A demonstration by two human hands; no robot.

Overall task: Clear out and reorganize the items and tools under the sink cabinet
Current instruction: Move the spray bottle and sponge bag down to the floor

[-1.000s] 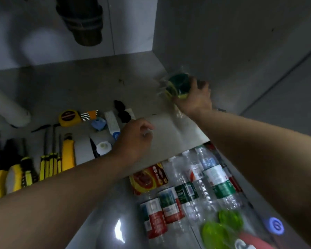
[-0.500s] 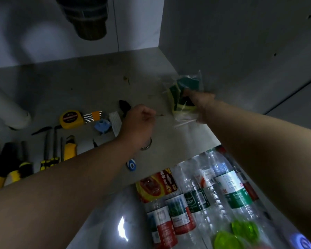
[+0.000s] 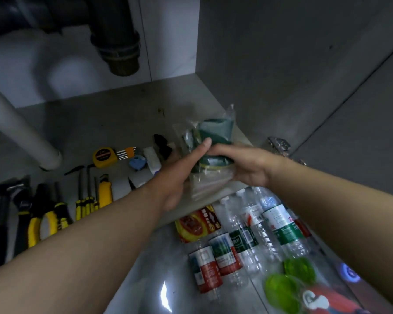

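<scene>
While both forearms reach in from the near edge, the hands meet over the front right of the cabinet floor (image 3: 100, 123), close to the right wall. Right hand (image 3: 243, 164): grip wrapped over the sponge pack (image 3: 213, 132), green pads in a clear bag. Left hand (image 3: 179, 177): one finger straight against the pack's front, the others hidden, so its grip cannot be told. Left of the hands lie a tape measure (image 3: 102, 156), hex keys (image 3: 127, 152), screwdrivers (image 3: 84, 205), a utility knife (image 3: 105, 192) and pliers (image 3: 45, 220). Plastic bottles (image 3: 252, 236) lie under the wrists.
</scene>
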